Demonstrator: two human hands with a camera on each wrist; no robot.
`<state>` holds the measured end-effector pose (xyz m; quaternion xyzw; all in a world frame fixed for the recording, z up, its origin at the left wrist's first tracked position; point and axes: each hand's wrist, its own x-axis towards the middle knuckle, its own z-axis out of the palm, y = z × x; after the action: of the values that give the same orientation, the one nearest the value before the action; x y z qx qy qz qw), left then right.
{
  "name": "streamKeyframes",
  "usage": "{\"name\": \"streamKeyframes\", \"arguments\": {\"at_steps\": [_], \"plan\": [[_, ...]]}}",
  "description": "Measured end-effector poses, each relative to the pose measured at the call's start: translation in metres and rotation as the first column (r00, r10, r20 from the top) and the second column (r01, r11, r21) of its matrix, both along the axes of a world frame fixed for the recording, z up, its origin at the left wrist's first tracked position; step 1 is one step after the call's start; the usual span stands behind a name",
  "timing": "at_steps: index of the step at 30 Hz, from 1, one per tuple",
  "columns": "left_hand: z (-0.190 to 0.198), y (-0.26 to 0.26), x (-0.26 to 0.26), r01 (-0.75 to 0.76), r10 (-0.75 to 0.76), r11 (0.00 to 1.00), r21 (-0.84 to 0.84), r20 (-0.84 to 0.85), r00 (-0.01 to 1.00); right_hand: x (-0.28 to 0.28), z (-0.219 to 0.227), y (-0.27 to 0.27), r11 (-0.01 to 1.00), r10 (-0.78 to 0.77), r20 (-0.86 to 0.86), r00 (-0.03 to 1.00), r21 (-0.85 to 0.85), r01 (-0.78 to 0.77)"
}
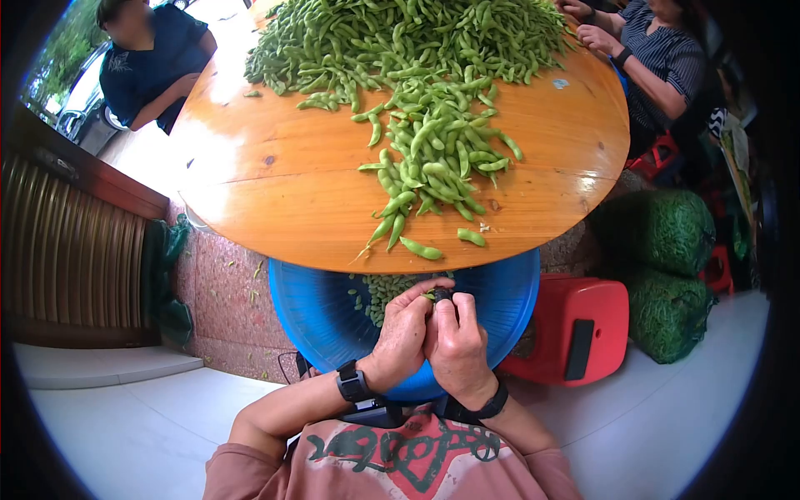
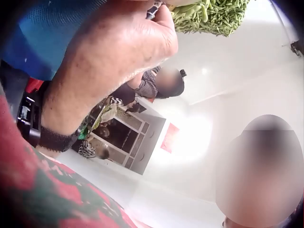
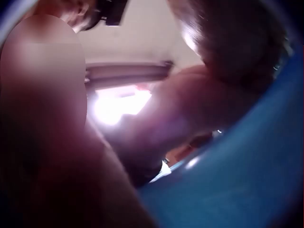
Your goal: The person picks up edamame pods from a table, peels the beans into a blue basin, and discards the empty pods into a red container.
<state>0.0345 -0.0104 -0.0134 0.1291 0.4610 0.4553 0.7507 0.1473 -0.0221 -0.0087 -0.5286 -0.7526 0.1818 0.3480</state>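
Observation:
My two hands meet over a big blue basin [image 1: 308, 312] below the table edge. Fingers of the left hand [image 1: 398, 335] and the right hand [image 1: 460, 348] curl together around a small green soybean pod [image 1: 429, 294], mostly covered by them. Something dark [image 1: 442, 293] shows at the fingertips beside the pod. Shelled green beans [image 1: 381, 298] lie in the basin, partly behind my left hand. In the left wrist view, the back of the left hand [image 2: 116, 52] hides its grip. The right wrist view is dark and blurred.
A wooden table [image 1: 275, 200] carries a large heap of soybean pods [image 1: 408, 42], with a trail of pods [image 1: 433, 158] reaching toward its near edge. A red stool [image 1: 575, 325] and green net sacks [image 1: 658, 233] stand right. Two other people sit at the table's far sides.

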Motion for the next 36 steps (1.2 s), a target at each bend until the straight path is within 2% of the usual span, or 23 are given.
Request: {"name": "streamKeyframes", "arguments": {"at_steps": [1,3,5,7,9,10,11,13,14,15,16,17,18,19,20,21,22,23,25,29,31,33,36], "plan": [[0.001,0.001,0.004,-0.004,0.004,1.000,-0.001,0.001,1.000,-0.001,-0.002,0.000,1.000,-0.009,-0.004,1.000,0.007,0.009],[0.002,0.002,0.012,-0.163,0.166,0.986,-0.033,0.101,0.981,0.001,-0.005,0.001,1.000,-0.014,-0.008,1.000,0.011,0.014],[0.002,0.001,0.011,-0.162,0.159,0.987,0.001,0.182,0.970,0.009,-0.007,0.010,0.988,-0.022,-0.026,0.999,0.153,0.026],[-0.004,0.000,0.007,-0.162,0.146,0.986,0.040,0.262,0.954,0.011,0.001,0.014,0.983,-0.057,-0.087,0.995,0.172,0.071],[-0.012,0.000,-0.001,0.011,-0.045,0.983,0.183,0.181,0.982,0.022,0.011,0.015,0.999,-0.034,-0.261,0.965,-0.036,0.025],[-0.005,0.001,-0.003,0.059,-0.067,0.984,0.169,0.038,0.997,0.030,0.008,0.014,0.969,-0.062,-0.395,0.917,-0.246,-0.040],[-0.005,0.001,-0.006,0.059,-0.066,0.984,0.168,0.039,0.997,0.035,0.010,0.014,0.968,-0.062,-0.394,0.917,-0.246,-0.040],[-0.006,0.000,-0.012,0.273,-0.240,0.946,0.172,-0.191,0.952,0.041,0.016,0.016,0.750,-0.232,-0.639,0.733,-0.597,-0.284],[-0.004,0.000,-0.013,0.273,-0.240,0.947,0.172,-0.189,0.952,0.040,0.018,0.019,0.715,-0.296,-0.722,0.626,-0.602,-0.356],[0.002,0.001,-0.015,0.266,-0.252,0.950,0.161,-0.106,0.962,0.041,0.019,0.021,0.715,-0.295,-0.722,0.626,-0.601,-0.356],[0.008,0.003,-0.015,0.261,-0.261,0.954,0.149,-0.023,0.965,0.043,0.019,0.023,0.689,-0.352,-0.747,0.565,-0.615,-0.384],[0.011,0.005,-0.015,0.262,-0.261,0.954,0.149,-0.023,0.965,0.046,0.019,0.024,0.662,-0.408,-0.763,0.501,-0.625,-0.414],[0.015,0.006,-0.013,0.242,-0.239,0.960,0.141,-0.037,0.970,0.049,0.016,0.023,0.692,-0.364,-0.701,0.613,-0.644,-0.325],[0.017,0.008,-0.012,0.222,-0.217,0.966,0.133,-0.052,0.975,0.049,0.012,0.021,0.693,-0.364,-0.701,0.613,-0.643,-0.324],[0.015,0.007,-0.012,0.224,-0.219,0.965,0.136,-0.052,0.974,0.047,0.006,0.020,0.810,-0.241,-0.593,0.768,-0.559,-0.178],[0.011,0.005,-0.013,0.303,-0.276,0.932,0.199,-0.154,0.949,0.045,0.004,0.020,0.905,-0.145,-0.431,0.891,-0.422,-0.057],[0.007,0.004,-0.014,0.383,-0.320,0.889,0.252,-0.256,0.912,0.044,0.010,0.020,0.898,-0.114,-0.429,0.896,-0.430,-0.091],[0.006,0.004,-0.014,0.383,-0.320,0.888,0.254,-0.256,0.912,0.044,0.014,0.020,0.899,-0.113,-0.429,0.896,-0.429,-0.091],[0.004,0.003,-0.016,0.360,-0.308,0.891,0.278,-0.214,0.927,0.042,0.020,0.022,0.959,-0.015,-0.363,0.932,-0.270,-0.090],[0.004,0.002,-0.014,0.420,-0.363,0.872,0.252,-0.245,0.899,0.036,0.035,0.026,0.972,-0.113,-0.266,0.957,-0.230,0.051],[0.003,-0.001,-0.010,0.418,-0.346,0.874,0.247,-0.286,0.893,0.035,0.020,0.031,0.981,0.050,-0.309,0.950,-0.164,-0.105],[0.006,-0.001,-0.010,0.417,-0.332,0.870,0.264,-0.312,0.890,0.034,0.017,0.032,0.983,0.079,-0.326,0.942,-0.135,-0.129],[0.005,-0.001,-0.014,0.511,-0.402,0.836,0.199,-0.411,0.818,0.035,0.016,0.030,0.985,0.089,-0.364,0.927,-0.107,-0.137]]}}
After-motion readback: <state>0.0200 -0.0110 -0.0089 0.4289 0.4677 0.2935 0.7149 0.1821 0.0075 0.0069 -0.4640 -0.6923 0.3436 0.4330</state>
